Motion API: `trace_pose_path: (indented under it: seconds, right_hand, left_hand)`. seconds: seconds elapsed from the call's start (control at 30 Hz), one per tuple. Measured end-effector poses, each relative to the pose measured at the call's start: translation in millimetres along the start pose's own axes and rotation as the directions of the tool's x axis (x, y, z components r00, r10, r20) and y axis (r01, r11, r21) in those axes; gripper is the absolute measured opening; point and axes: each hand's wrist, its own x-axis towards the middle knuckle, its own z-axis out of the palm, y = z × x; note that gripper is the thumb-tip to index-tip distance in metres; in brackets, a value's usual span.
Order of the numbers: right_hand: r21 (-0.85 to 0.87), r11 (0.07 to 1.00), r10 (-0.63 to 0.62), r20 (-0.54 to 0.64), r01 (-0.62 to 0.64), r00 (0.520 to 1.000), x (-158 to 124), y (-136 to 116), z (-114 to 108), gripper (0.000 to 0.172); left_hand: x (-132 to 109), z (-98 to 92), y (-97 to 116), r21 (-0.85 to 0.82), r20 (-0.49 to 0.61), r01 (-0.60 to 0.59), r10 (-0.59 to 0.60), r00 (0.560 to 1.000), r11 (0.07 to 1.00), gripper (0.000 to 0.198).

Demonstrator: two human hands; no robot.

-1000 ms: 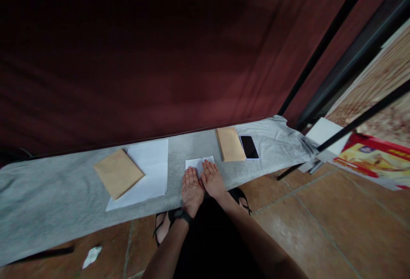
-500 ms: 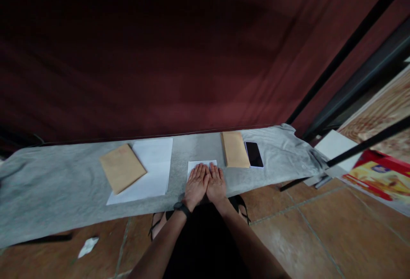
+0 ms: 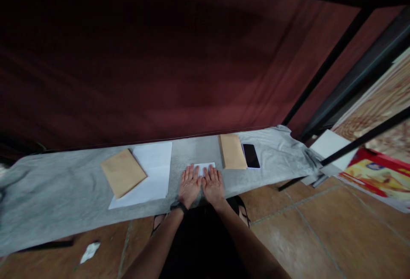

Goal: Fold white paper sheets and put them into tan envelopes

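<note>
A small sheet of white paper (image 3: 201,168) lies on the cloth-covered bench in front of me, mostly hidden under my hands. My left hand (image 3: 189,186) presses flat on its left part, fingers stretched out and pointing away from me. Flat on the right part rests my right hand (image 3: 212,185), its fingers likewise extended. The two thumbs come close together near the middle of the paper. To the right lies a stack of brown envelopes (image 3: 233,151); to the left, another brown envelope stack (image 3: 123,173) sits on larger white sheets (image 3: 156,168).
A phone (image 3: 251,156) lies beside the right envelopes. Grey cloth (image 3: 60,189) covers the long narrow bench, with a dark red wall (image 3: 179,78) behind it. At right are black metal bars and a red-and-yellow box (image 3: 381,174). Crumpled white paper (image 3: 90,252) is on the tiled floor.
My hands have slid apart from near the middle toward the two sides of the small paper, uncovering some of it between them. The camera view has shifted slightly.
</note>
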Motion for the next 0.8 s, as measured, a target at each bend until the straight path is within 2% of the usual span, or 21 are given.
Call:
trace_pose_path:
  seconds: [0.23,0.43,0.6,0.8]
  right_hand:
    - [-0.013,1.0,-0.002,-0.003,0.002,1.0,0.1,-0.2,0.5,0.048]
    - [-0.025,1.0,-0.001,0.02,0.002,1.0,12.6,-0.3,-2.0,0.043]
    - [0.012,0.994,-0.111,0.104,0.11,0.988,22.3,0.7,-2.9,0.046]
    - [-0.013,0.993,-0.119,0.132,0.121,0.984,17.0,10.3,-0.6,0.048]
  left_hand:
    - [2.0,-4.7,1.6,0.007,0.064,0.024,-0.024,0.998,1.0,0.057]
    - [3.1,1.0,1.2,-0.016,0.076,0.048,-0.046,0.996,0.999,0.057]
    - [3.4,3.8,1.8,-0.043,0.077,0.026,-0.023,0.997,0.999,0.059]
    - [1.6,-6.1,-3.7,-0.088,0.061,-0.023,0.028,0.998,0.996,0.059]
